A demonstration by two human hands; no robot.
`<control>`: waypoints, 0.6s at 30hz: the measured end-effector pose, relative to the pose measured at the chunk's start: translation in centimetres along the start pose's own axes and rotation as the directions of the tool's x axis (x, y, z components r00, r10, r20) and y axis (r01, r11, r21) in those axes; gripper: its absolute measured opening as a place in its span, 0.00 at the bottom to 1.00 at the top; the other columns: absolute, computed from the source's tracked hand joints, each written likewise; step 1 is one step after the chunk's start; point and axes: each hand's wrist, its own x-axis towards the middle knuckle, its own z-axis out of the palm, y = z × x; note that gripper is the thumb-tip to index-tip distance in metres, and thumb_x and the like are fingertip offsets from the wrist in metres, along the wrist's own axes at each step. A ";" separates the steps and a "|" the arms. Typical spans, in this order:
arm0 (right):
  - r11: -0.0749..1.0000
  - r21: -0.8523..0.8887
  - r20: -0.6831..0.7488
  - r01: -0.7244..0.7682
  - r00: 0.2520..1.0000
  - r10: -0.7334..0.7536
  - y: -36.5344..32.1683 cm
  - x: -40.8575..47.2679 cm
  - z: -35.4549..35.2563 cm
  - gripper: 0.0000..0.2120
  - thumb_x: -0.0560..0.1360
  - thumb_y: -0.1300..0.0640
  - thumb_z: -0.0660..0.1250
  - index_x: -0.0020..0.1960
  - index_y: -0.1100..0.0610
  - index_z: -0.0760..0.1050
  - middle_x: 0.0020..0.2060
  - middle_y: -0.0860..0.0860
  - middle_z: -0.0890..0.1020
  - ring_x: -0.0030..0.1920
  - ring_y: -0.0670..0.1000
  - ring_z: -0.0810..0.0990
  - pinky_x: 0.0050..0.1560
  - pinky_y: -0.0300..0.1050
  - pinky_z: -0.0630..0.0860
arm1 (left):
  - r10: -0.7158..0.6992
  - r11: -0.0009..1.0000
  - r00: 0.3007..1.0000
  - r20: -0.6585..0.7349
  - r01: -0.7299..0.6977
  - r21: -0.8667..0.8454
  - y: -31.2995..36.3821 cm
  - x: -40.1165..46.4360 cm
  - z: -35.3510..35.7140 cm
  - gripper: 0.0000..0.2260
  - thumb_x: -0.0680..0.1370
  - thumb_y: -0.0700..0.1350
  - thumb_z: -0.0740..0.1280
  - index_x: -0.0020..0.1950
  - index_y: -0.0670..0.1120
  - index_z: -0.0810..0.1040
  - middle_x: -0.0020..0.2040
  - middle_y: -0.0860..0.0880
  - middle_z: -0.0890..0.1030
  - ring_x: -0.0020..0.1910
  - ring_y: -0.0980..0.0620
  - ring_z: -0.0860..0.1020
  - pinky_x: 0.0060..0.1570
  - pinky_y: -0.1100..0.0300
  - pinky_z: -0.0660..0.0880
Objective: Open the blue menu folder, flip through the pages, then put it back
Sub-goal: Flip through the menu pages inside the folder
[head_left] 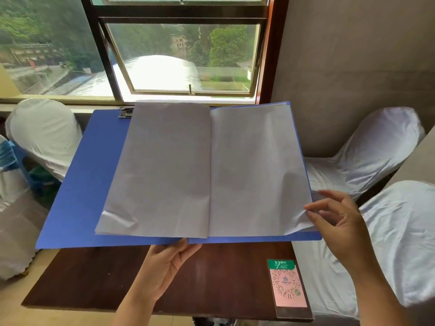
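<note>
Midway through the flipping: blue menu folder held open above the table, left hand in a closed grip under its spine, right hand pinching the right page's lower corner; next, probably sweeping that page leftward without creasing.

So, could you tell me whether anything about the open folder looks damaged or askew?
The pages in the blue folder are creased: a crumpled dent at the left sheet's lower left corner, wrinkles where the right hand pinches the right sheet's lower corner. Otherwise nothing stands out.
</note>
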 end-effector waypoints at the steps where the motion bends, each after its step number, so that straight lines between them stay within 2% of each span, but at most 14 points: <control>1: 0.998 -0.058 -0.053 0.035 0.998 -0.038 -0.5 -0.1 0.2 0.06 0.69 0.65 0.71 0.42 0.56 0.79 0.59 0.57 0.75 0.56 0.55 0.75 0.48 0.47 0.77 | 0.002 1.000 1.000 -0.005 -0.002 0.001 0.0 0.0 0.0 0.16 0.68 0.31 0.64 0.54 0.40 0.79 0.47 0.39 0.85 0.47 0.41 0.84 0.39 0.54 0.82; 3: 0.985 -0.116 -0.135 0.125 0.981 -0.140 -1.3 -0.2 0.4 0.06 0.70 0.64 0.70 0.45 0.56 0.79 0.61 0.57 0.75 0.58 0.53 0.73 0.50 0.47 0.75 | 0.002 1.000 1.000 -0.010 -0.002 0.002 -0.1 0.0 -0.1 0.15 0.68 0.31 0.64 0.54 0.40 0.79 0.47 0.39 0.85 0.47 0.41 0.84 0.39 0.54 0.82; 4: 0.984 -0.087 -0.156 0.158 0.973 -0.170 -1.6 -0.4 0.5 0.08 0.71 0.62 0.69 0.49 0.54 0.78 0.61 0.54 0.76 0.58 0.51 0.74 0.50 0.45 0.77 | 0.000 1.000 1.000 -0.012 0.000 0.001 -0.2 0.1 0.0 0.15 0.68 0.31 0.64 0.52 0.41 0.81 0.47 0.39 0.85 0.47 0.40 0.83 0.39 0.54 0.82; 5: 0.988 0.036 -0.160 0.151 0.977 -0.143 -2.0 -0.5 0.7 0.10 0.73 0.58 0.66 0.53 0.50 0.75 0.60 0.48 0.76 0.57 0.47 0.77 0.50 0.42 0.78 | 0.000 1.000 1.000 -0.014 0.000 0.000 -0.2 0.1 0.0 0.14 0.68 0.31 0.64 0.50 0.42 0.82 0.48 0.39 0.85 0.48 0.40 0.83 0.39 0.54 0.82; 6: 0.962 0.259 -0.133 0.082 0.990 -0.049 -2.4 -0.5 0.9 0.12 0.74 0.54 0.64 0.57 0.46 0.73 0.60 0.43 0.77 0.57 0.44 0.78 0.51 0.38 0.78 | 0.004 1.000 1.000 -0.014 -0.004 -0.002 -0.2 0.1 0.0 0.15 0.68 0.31 0.64 0.51 0.42 0.82 0.48 0.39 0.85 0.48 0.40 0.83 0.40 0.54 0.82; 7: 0.841 0.541 -0.058 -0.030 0.996 0.073 -3.0 -0.5 1.1 0.14 0.75 0.51 0.61 0.59 0.43 0.71 0.59 0.42 0.78 0.56 0.43 0.79 0.52 0.36 0.78 | 0.011 1.000 1.000 -0.012 -0.011 -0.003 -0.2 0.1 -0.1 0.15 0.68 0.31 0.64 0.52 0.42 0.82 0.49 0.39 0.85 0.49 0.40 0.83 0.40 0.53 0.82; 8: 0.626 0.766 0.050 -0.145 0.985 0.167 -3.3 -0.5 1.3 0.14 0.76 0.49 0.58 0.61 0.43 0.70 0.59 0.45 0.80 0.56 0.44 0.80 0.54 0.38 0.78 | 0.016 1.000 1.000 -0.009 -0.016 -0.003 -0.1 0.2 -0.1 0.16 0.68 0.31 0.64 0.52 0.42 0.81 0.49 0.39 0.85 0.49 0.40 0.83 0.41 0.53 0.81; 9: 0.418 0.879 0.145 -0.229 0.964 0.222 -3.3 -0.4 1.5 0.15 0.77 0.48 0.55 0.62 0.43 0.70 0.58 0.49 0.81 0.56 0.47 0.80 0.55 0.41 0.78 | 0.018 1.000 1.000 -0.006 -0.018 -0.003 -0.1 0.2 -0.2 0.16 0.68 0.31 0.65 0.53 0.42 0.81 0.49 0.40 0.85 0.49 0.40 0.83 0.41 0.53 0.81; 10: 0.265 0.924 0.209 -0.274 0.946 0.250 -3.3 -0.2 1.6 0.15 0.78 0.48 0.53 0.63 0.44 0.71 0.56 0.52 0.82 0.55 0.49 0.81 0.53 0.45 0.79 | 0.017 1.000 1.000 -0.003 -0.017 -0.003 -0.1 0.2 -0.2 0.16 0.68 0.31 0.65 0.52 0.42 0.81 0.49 0.40 0.85 0.49 0.40 0.83 0.41 0.53 0.81; 11: 0.186 0.936 0.244 -0.299 0.932 0.270 -3.1 0.0 1.7 0.16 0.78 0.50 0.53 0.63 0.46 0.72 0.54 0.52 0.83 0.53 0.51 0.82 0.50 0.47 0.80 | 0.014 1.000 1.000 0.001 -0.014 -0.002 -0.1 0.3 -0.3 0.15 0.68 0.31 0.65 0.51 0.42 0.82 0.48 0.40 0.85 0.48 0.40 0.83 0.41 0.53 0.82; 13: 0.188 0.923 0.279 -0.336 0.919 0.277 -2.8 0.0 2.1 0.16 0.78 0.54 0.54 0.63 0.49 0.73 0.53 0.50 0.84 0.52 0.51 0.83 0.46 0.48 0.82 | 0.006 1.000 1.000 0.007 -0.006 0.001 -0.1 0.3 -0.3 0.14 0.68 0.31 0.64 0.49 0.43 0.83 0.47 0.40 0.85 0.48 0.41 0.83 0.40 0.53 0.82; 15: 0.248 0.897 0.297 -0.367 0.913 0.279 -2.5 -0.3 2.7 0.15 0.76 0.55 0.57 0.61 0.51 0.75 0.52 0.51 0.84 0.51 0.52 0.83 0.45 0.44 0.82 | -0.001 1.000 1.000 0.012 0.001 0.009 -0.1 0.3 -0.2 0.14 0.68 0.32 0.65 0.47 0.43 0.84 0.46 0.40 0.85 0.47 0.41 0.84 0.40 0.54 0.82; 17: 0.327 0.854 0.316 -0.403 0.904 0.288 -2.2 -0.3 3.4 0.13 0.72 0.56 0.60 0.55 0.52 0.74 0.48 0.53 0.81 0.46 0.52 0.81 0.39 0.38 0.82 | -0.006 1.000 1.000 0.020 0.006 0.020 -0.1 0.2 -0.1 0.13 0.67 0.32 0.65 0.47 0.43 0.84 0.46 0.40 0.85 0.47 0.41 0.84 0.40 0.54 0.82; 18: 0.363 0.828 0.335 -0.427 0.896 0.290 -2.2 0.0 3.8 0.09 0.73 0.59 0.60 0.52 0.52 0.73 0.46 0.52 0.80 0.44 0.49 0.81 0.36 0.37 0.81 | -0.008 1.000 1.000 0.024 0.007 0.021 -0.2 0.2 -0.1 0.13 0.68 0.32 0.65 0.47 0.43 0.84 0.47 0.40 0.85 0.47 0.41 0.84 0.40 0.54 0.82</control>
